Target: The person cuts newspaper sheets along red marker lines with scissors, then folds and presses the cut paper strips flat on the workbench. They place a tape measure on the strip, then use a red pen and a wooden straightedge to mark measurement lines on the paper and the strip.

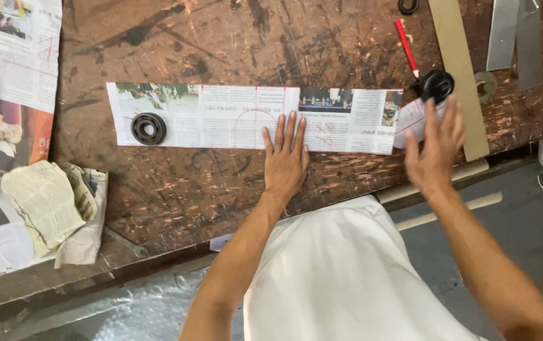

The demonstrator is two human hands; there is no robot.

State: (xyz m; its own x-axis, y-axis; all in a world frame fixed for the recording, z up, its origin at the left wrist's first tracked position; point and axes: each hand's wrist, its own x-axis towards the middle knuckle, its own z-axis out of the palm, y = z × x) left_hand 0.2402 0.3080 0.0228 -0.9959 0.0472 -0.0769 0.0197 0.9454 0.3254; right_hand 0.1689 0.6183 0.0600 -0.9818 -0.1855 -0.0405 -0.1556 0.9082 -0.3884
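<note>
A long newspaper strip (221,117) lies flat across the scarred brown worktop (221,189). The left hand (286,158) presses on its lower edge, palm down, fingers spread flat and holding nothing. The right hand (434,155), blurred, hovers open with fingers apart at the strip's 3 o'clock end, just below a black round cap (437,84). A black bearing ring (148,128) sits on the strip's 9 o'clock end. A red pen (405,45) lies at 12 o'clock from the cap, beside a cardboard strip (458,69).

Crumpled newspaper wad (53,211), red pen (405,45), cardboard strip (458,69), metal strips (514,35), washer (486,85)
</note>
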